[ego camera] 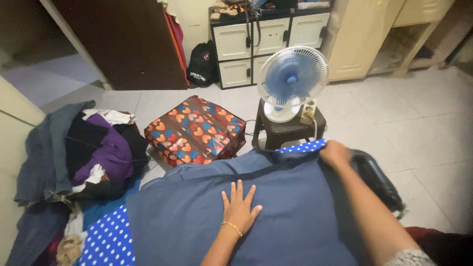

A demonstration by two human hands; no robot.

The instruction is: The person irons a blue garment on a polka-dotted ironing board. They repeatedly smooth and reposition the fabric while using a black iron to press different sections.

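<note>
Left hand (240,208) flat atop blue garment (290,197)

Dark blue garment (295,207), spread flat (a few creases), over blue polka-dot cover (106,241), far edge gathered.

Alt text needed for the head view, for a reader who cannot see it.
A person's left hand presses flat on a blue garment spread over a polka-dot cloth, while the right hand grips the garment's far edge. Beyond stand a fan on a stool, a heart-patterned bag and a clothes pile.
</note>
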